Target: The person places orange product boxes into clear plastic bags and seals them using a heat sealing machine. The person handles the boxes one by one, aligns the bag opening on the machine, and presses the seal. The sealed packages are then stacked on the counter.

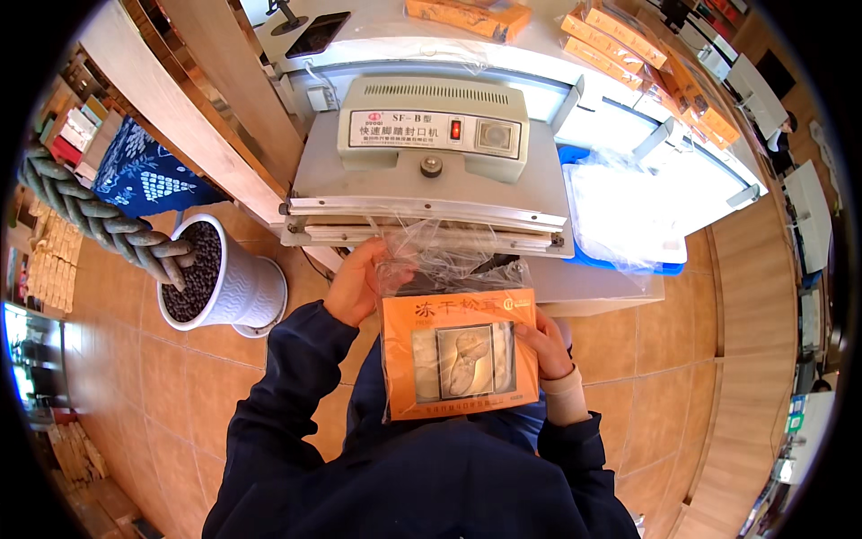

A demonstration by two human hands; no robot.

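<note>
An orange box [404, 359] with a picture panel on its front sits inside a clear plastic bag [440, 256], held in front of my body. My left hand [357, 286] pinches the bag near its upper left corner. Along the box's right edge, my right hand [546, 346] is closed, the thumb lying on the front. The bag's loose, crumpled upper end reaches the jaw bars of a beige bag sealer [332, 193], whose red switch is lit. Whether the film lies between the bars I cannot tell.
Right of the sealer, a blue tray [672, 268] holds clear plastic bags [620, 207]. More orange boxes [620, 45] and a phone [319, 34] lie on the white counter behind. At left stands a white plant pot [238, 283] with a braided trunk [108, 220].
</note>
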